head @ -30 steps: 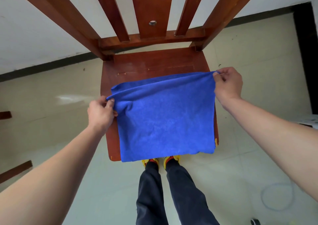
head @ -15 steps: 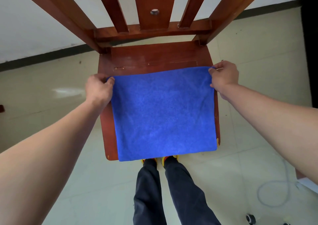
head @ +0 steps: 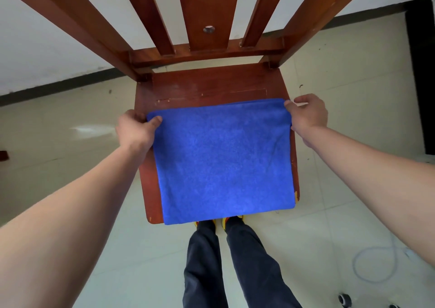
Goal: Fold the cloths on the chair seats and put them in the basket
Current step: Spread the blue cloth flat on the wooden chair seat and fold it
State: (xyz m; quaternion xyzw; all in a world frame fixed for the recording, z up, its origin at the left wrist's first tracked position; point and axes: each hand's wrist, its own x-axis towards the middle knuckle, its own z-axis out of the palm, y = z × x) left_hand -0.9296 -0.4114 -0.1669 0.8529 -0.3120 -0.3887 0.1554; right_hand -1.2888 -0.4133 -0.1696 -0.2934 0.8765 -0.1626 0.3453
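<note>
A blue cloth (head: 223, 161) lies flat on the wooden chair seat (head: 211, 88), its near edge hanging a little over the seat's front. My left hand (head: 135, 129) pinches the cloth's far left corner, thumb on top. My right hand (head: 306, 113) pinches the far right corner at the seat's right edge. The far edge of the cloth looks doubled, like a fold. No basket is in view.
The chair's slatted back (head: 207, 13) rises close in front of me. My legs and shoes (head: 226, 260) stand at the seat's front edge. A pale cable loop (head: 374, 263) lies on the tiled floor at the right, with a small dark round thing (head: 344, 300) beside it.
The cloth, held slack and raised a second ago, has been pulled taut and laid flat on the seat. Both hands kept their corners and moved down onto the seat.
</note>
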